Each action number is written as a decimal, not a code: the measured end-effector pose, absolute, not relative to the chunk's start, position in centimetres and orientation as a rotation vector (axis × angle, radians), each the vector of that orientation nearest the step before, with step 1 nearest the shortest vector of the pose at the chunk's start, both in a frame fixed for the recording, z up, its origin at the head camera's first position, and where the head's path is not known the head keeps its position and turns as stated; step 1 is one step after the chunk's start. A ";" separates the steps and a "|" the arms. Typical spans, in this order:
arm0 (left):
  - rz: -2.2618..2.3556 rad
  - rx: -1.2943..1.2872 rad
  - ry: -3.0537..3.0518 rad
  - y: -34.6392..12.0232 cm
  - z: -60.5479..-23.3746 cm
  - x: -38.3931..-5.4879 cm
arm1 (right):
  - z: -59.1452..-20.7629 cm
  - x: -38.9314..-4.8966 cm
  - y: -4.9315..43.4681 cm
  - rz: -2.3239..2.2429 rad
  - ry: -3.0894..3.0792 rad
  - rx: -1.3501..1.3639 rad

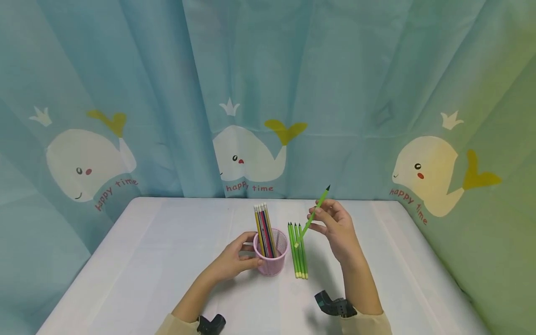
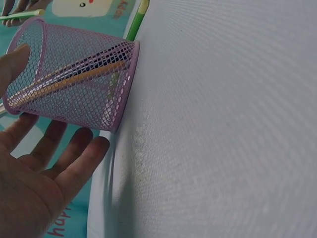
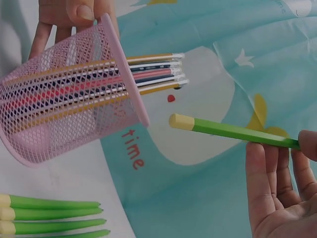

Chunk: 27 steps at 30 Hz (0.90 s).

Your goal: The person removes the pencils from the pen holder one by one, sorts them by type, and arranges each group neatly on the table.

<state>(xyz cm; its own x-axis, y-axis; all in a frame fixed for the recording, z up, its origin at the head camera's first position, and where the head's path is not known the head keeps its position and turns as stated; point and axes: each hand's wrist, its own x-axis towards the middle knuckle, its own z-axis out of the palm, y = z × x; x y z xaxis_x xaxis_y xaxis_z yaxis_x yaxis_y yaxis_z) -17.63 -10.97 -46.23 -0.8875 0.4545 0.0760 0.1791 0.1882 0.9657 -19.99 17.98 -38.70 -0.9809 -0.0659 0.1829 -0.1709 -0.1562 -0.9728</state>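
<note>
A pink mesh pencil cup (image 1: 271,267) stands upright on the table, holding several pencils (image 1: 265,232) in yellow, red and dark colours, eraser ends up. My left hand (image 1: 235,260) holds the cup from its left side, thumb in front and fingers behind. Between thumb and fingertips, my right hand (image 1: 337,228) pinches a green pencil (image 3: 233,133), raised and slanted. Its dark tip points up and away, while its pale yellow end hangs lower, to the right of the cup. Several more green pencils (image 1: 298,260) lie side by side on the table beside the cup, tips facing away.
A white-covered table (image 1: 167,260) carries everything. Behind it and at both sides hangs a blue-green curtain (image 1: 343,93) printed with whales. Dark camera mounts (image 1: 335,304) sit on both wrists.
</note>
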 end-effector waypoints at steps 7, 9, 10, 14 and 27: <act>1.775 0.639 2.220 -11.0 -46.1 -17.5 | -38.9 -20.2 18.8 2.310 -1.986 0.196; 1.775 0.634 2.220 -11.0 -46.2 -17.5 | -39.1 -20.4 19.0 2.297 -1.998 0.181; 1.773 0.630 2.223 -11.0 -46.2 -17.5 | -39.2 -20.5 19.1 2.293 -2.001 0.176; 1.776 0.625 2.228 -11.0 -46.3 -17.6 | -39.7 -20.8 19.5 2.285 -2.011 0.150; 1.782 0.643 2.222 -11.1 -46.6 -17.8 | -42.5 -22.3 20.0 2.178 -2.212 -0.053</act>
<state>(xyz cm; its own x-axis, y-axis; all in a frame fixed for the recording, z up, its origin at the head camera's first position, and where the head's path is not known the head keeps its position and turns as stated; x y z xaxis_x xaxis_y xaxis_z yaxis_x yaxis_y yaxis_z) -17.82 -11.12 -46.59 -0.8798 0.4652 0.0978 0.1964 0.1684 0.9659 -22.26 20.01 -42.54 -0.9987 0.0502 0.0024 -0.0016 0.0158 -0.9999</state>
